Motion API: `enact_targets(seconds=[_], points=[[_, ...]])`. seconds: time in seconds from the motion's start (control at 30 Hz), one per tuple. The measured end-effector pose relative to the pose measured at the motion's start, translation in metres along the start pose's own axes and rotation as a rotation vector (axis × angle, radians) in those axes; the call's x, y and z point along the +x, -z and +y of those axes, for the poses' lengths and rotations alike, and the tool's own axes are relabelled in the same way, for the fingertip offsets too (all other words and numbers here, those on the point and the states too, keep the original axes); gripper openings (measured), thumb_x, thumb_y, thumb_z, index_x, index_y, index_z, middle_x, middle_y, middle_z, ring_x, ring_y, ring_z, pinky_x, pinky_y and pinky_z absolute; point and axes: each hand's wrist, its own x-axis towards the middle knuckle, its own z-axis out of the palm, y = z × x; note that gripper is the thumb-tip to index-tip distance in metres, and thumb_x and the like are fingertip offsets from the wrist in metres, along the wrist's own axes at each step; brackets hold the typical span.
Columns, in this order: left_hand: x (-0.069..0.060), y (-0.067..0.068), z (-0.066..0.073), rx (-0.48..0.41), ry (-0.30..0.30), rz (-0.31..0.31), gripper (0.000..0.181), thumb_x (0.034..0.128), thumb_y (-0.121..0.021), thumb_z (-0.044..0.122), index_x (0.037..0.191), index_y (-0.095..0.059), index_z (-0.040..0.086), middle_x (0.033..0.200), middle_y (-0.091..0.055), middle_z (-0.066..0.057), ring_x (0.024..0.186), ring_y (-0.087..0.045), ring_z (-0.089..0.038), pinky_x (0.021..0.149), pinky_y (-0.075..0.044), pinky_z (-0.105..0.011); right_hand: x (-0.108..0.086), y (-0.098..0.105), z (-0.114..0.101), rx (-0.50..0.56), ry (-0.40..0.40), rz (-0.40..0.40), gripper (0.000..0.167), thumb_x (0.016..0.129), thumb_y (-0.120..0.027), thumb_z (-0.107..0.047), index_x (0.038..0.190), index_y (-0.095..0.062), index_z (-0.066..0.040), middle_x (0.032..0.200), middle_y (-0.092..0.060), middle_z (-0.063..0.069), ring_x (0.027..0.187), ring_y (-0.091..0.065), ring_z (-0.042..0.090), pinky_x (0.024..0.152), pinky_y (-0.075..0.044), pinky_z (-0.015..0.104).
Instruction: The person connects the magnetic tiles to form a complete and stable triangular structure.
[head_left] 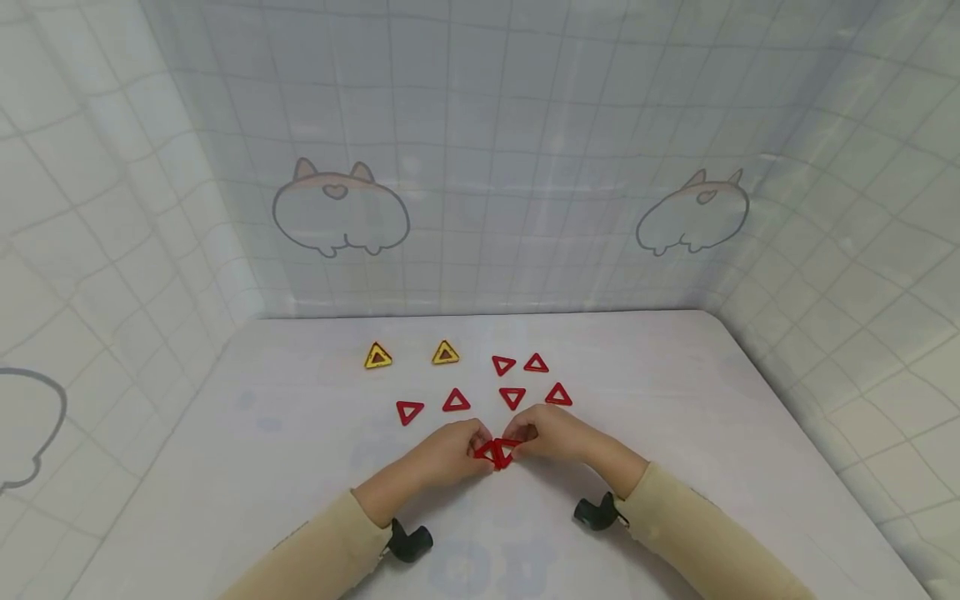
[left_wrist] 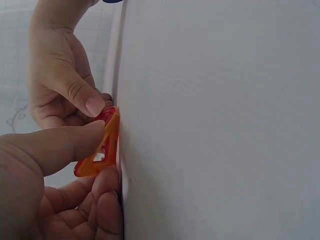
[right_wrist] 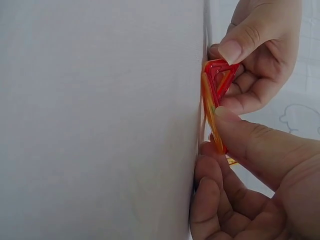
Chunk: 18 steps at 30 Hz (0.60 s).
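Two red triangle frames meet side by side between the hands, near the middle of the table. My left hand pinches the left red triangle between thumb and fingers. The right red triangle is pinched by my right hand. Seen from the left wrist, the near triangle looks orange-red, held under the thumb, with the other hand just beyond. In the right wrist view the two pieces touch along an edge, the far one bright red and tilted.
Behind the hands several red triangles lie apart on the white table, among them one at the left and one at the right. Farther back are two yellow triangles. A grid-patterned curtain stands around the table.
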Motion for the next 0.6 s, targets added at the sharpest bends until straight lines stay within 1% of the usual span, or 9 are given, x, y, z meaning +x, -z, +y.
enact_targets(seconds=[0.17,0.23,0.33,0.5,0.6], points=[[-0.001,0.000,0.000,0.014,0.006,0.009,0.041,0.0829,-0.083,0.025,0.115,-0.063,0.009,0.087,-0.060,0.005,0.077,-0.056,-0.014,0.067,-0.050,-0.027,0.002,-0.001,0.000,-0.022,-0.023,0.017,0.019,0.084,-0.082,-0.016,0.102,-0.077,-0.020,0.085,-0.066,-0.012,0.080,-0.061,0.011,0.071,-0.053,0.025],[-0.001,0.000,0.001,0.019,0.009,0.014,0.041,0.0822,-0.083,0.025,0.115,-0.063,0.009,0.086,-0.059,0.005,0.076,-0.055,-0.014,0.066,-0.050,-0.027,0.003,-0.001,-0.001,-0.033,-0.039,0.025,0.018,0.084,-0.082,-0.016,0.101,-0.077,-0.021,0.086,-0.065,-0.012,0.082,-0.059,0.011,0.071,-0.053,0.026],[-0.002,-0.001,0.001,0.015,0.013,0.017,0.040,0.0823,-0.083,0.025,0.113,-0.063,0.009,0.084,-0.058,0.004,0.073,-0.054,-0.015,0.064,-0.049,-0.028,0.003,0.003,-0.004,-0.032,-0.050,0.028,0.017,0.086,-0.080,-0.015,0.102,-0.076,-0.019,0.087,-0.064,-0.009,0.082,-0.059,0.013,0.071,-0.053,0.028],[-0.001,-0.002,0.002,0.018,0.038,0.023,0.040,0.0817,-0.083,0.029,0.112,-0.063,0.011,0.083,-0.058,0.004,0.070,-0.055,-0.015,0.064,-0.049,-0.028,0.005,0.022,-0.010,-0.022,-0.054,0.031,0.015,0.089,-0.077,-0.014,0.104,-0.075,-0.015,0.088,-0.064,-0.007,0.082,-0.060,0.014,0.072,-0.053,0.029],[-0.002,-0.001,0.002,0.024,0.057,0.031,0.040,0.0809,-0.084,0.030,0.110,-0.063,0.012,0.082,-0.057,0.003,0.069,-0.054,-0.015,0.064,-0.049,-0.029,0.012,0.035,-0.011,-0.034,-0.054,0.061,0.016,0.089,-0.077,-0.014,0.105,-0.074,-0.013,0.089,-0.065,-0.007,0.083,-0.060,0.013,0.073,-0.052,0.029]])
